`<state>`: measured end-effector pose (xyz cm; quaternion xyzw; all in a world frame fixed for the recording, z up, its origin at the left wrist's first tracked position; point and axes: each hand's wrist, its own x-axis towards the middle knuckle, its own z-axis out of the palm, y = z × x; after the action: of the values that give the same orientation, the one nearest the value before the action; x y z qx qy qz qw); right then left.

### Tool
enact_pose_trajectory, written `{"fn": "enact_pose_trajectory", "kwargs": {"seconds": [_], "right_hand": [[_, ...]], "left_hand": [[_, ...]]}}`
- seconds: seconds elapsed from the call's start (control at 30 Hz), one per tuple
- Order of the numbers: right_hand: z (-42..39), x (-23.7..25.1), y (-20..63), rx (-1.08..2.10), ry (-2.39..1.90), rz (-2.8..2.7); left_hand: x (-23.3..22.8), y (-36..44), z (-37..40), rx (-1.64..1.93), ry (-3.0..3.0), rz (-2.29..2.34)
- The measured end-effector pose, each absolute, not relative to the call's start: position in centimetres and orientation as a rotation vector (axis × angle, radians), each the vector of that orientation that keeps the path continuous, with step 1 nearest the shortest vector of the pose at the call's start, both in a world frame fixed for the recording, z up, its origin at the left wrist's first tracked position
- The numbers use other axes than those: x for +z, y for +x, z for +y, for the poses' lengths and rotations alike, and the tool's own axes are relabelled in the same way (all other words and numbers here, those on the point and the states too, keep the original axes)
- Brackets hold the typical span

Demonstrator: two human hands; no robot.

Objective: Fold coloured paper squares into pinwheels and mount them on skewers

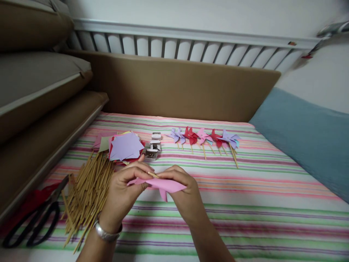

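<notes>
Paper (170,186) — pink and folded — is hanging above the striped sheet (245,203) in the head view, with the left hand (129,183) pinching one side and the right hand (181,185) gripping the other, while a stick (153,175) is showing between their fingertips. Scissors (45,218) are lying beside the stick pile (89,193) on the left; beyond the hands, paper squares (127,146), small boxes (151,154) and a row of pinwheels (203,136) are resting on the sheet.

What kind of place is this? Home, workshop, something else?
Probably a room in a home, perhaps a bedroom: a striped cloth covers the work surface, cushions are stacked at the left, and what looks like a white radiator runs along the wall.
</notes>
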<state>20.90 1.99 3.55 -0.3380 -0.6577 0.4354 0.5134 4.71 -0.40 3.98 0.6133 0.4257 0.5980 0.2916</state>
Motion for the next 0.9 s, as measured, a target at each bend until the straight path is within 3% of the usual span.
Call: {"fn": "enact_pose_trajectory", "kwargs": {"seconds": [0.9], "right_hand": [[1.3, 4.0, 19.8, 1.145, -0.882, -1.434]], "left_hand": [[2.8, 3.9, -0.5, 1.554, 1.504, 1.294]]}}
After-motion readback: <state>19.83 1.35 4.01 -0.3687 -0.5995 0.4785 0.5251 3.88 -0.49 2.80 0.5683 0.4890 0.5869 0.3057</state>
